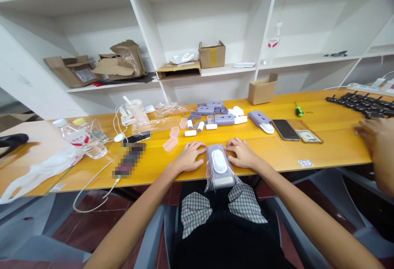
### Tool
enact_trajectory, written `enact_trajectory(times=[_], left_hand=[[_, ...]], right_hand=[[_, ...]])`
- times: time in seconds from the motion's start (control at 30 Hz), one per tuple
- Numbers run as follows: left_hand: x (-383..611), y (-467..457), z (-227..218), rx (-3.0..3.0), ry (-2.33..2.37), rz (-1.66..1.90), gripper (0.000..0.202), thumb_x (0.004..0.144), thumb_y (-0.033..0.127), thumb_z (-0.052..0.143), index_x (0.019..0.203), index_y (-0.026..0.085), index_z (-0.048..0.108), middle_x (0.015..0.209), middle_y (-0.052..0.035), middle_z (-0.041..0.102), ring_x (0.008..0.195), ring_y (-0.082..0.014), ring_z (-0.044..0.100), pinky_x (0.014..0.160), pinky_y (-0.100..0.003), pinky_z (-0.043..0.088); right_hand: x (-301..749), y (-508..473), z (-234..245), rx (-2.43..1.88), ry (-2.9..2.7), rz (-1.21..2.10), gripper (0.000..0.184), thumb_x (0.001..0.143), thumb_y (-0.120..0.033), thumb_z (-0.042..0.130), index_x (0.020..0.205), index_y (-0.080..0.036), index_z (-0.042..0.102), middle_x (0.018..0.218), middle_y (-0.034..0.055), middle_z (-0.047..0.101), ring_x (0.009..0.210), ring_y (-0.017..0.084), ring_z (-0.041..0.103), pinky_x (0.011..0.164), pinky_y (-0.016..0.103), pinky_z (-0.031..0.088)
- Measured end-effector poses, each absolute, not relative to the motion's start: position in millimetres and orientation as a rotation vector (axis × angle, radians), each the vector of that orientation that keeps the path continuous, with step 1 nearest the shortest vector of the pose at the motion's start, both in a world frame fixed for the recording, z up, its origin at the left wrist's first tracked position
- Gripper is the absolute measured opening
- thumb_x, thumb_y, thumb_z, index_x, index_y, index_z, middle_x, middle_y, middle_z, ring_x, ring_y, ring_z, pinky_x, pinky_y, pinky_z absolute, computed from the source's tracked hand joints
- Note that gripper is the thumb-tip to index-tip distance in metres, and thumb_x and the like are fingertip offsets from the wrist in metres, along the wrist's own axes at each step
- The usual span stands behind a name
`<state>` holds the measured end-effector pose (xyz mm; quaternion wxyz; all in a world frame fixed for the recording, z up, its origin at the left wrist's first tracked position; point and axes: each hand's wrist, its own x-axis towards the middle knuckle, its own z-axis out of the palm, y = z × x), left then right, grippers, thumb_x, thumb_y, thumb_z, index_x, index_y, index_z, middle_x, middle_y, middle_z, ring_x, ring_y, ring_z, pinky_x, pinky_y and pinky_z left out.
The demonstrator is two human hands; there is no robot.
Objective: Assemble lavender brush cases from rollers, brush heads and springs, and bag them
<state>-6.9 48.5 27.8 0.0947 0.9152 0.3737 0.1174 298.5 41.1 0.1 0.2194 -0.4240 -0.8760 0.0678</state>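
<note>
A purple device with a white piece on top, wrapped in a clear plastic bag, lies at the near edge of the yellow table and overhangs it slightly. My left hand presses against the bag's left side with fingers curled onto it. My right hand grips the bag's right side the same way. Behind them lie several more purple devices, white caps and pink pieces.
A black phone, a banknote in a clear sleeve and a green screwdriver lie at right. Another person's hand rests by black parts. Water bottle, white bag, cables and cup sit left. Shelves hold cardboard boxes.
</note>
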Motion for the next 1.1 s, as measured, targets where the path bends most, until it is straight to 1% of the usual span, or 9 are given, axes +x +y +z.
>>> enact_trajectory(times=[0.13,0.4,0.5,0.6,0.77,0.93,1.0,1.07,1.1], left_hand=[[1.0,35.0,22.8,2.65,1.173,0.347,0.058,0.093,0.041,0.062,0.148,0.023,0.059,0.159,-0.0141,0.052,0.152,-0.0384,0.038,0.126,-0.059,0.023],[22.0,21.9,11.2,2.593,1.327,0.378,0.064,0.092,0.031,0.059,0.153,0.015,0.051,0.163,-0.0193,0.046,0.155,-0.038,0.036,0.128,-0.059,0.023],[29.3,21.5,13.0,2.57,1.396,0.403,0.061,0.093,0.028,0.056,0.152,0.014,0.049,0.163,-0.0198,0.046,0.154,-0.036,0.038,0.128,-0.059,0.023],[40.4,22.2,15.9,2.542,1.447,0.482,0.058,0.096,0.027,0.053,0.151,0.014,0.049,0.161,-0.0197,0.048,0.153,-0.0335,0.041,0.128,-0.057,0.025],[56.9,25.8,19.0,2.384,1.444,0.638,0.064,0.096,0.024,0.051,0.158,0.01,0.04,0.165,-0.0211,0.041,0.154,-0.034,0.039,0.129,-0.053,0.03],[56.2,23.2,15.6,2.317,1.326,0.84,0.063,0.101,0.037,0.052,0.159,0.014,0.042,0.168,-0.0169,0.039,0.155,-0.032,0.039,0.129,-0.05,0.033],[51.6,20.7,13.0,2.287,1.294,0.959,0.046,0.104,0.038,0.048,0.141,0.016,0.064,0.161,-0.0141,0.05,0.146,-0.0295,0.052,0.124,-0.048,0.041],[47.3,18.0,10.3,2.222,1.262,1.104,0.044,0.107,0.034,0.041,0.095,0.019,0.08,0.139,-0.0112,0.07,0.126,-0.0248,0.066,0.113,-0.043,0.05],[45.8,16.7,9.2,2.185,1.25,1.17,0.052,0.107,0.032,0.04,0.072,0.02,0.076,0.122,-0.0098,0.078,0.115,-0.0227,0.071,0.107,-0.041,0.053]], right_hand=[[295.2,35.6,-0.1,-1.172,-2.405,0.3,0.036,0.09,-0.022,0.061,0.122,-0.022,0.077,0.123,0.0142,0.065,0.117,0.033,0.055,0.1,0.051,0.041],[284.0,39.8,0.0,-1.223,-2.217,0.506,0.029,0.091,-0.018,0.056,0.102,-0.024,0.082,0.129,0.0115,0.072,0.119,0.033,0.061,0.106,0.051,0.044],[273.6,41.7,10.3,-1.243,-1.97,0.8,0.033,0.1,-0.032,0.053,0.085,-0.019,0.079,0.108,0.0109,0.079,0.102,0.029,0.069,0.093,0.041,0.053],[264.9,40.0,24.2,-1.258,-1.729,1.085,0.033,0.09,-0.047,0.072,0.089,-0.014,0.075,0.088,0.0093,0.078,0.083,0.025,0.069,0.072,0.033,0.055],[265.0,36.1,37.6,-1.229,-1.225,1.508,0.033,0.075,-0.035,0.087,0.098,-0.016,0.073,0.091,0.0104,0.078,0.075,0.022,0.07,0.062,0.03,0.057],[293.7,61.7,54.2,-1.305,-1.095,1.481,0.015,0.075,-0.024,0.082,0.084,-0.018,0.071,0.078,0.0089,0.074,0.063,0.018,0.064,0.051,0.026,0.051],[313.6,88.9,72.2,-1.345,-1.182,1.383,0.013,0.08,-0.026,0.079,0.081,-0.016,0.07,0.07,0.0069,0.07,0.057,0.015,0.059,0.046,0.024,0.045],[336.5,125.6,96.9,-1.432,-1.266,1.18,0.017,0.083,-0.027,0.078,0.089,-0.012,0.074,0.075,0.008,0.072,0.058,0.015,0.06,0.049,0.025,0.046],[348.5,146.6,110.8,-1.478,-1.339,1.021,0.023,0.084,-0.028,0.079,0.098,-0.01,0.075,0.08,0.0086,0.074,0.061,0.014,0.062,0.053,0.025,0.048]])
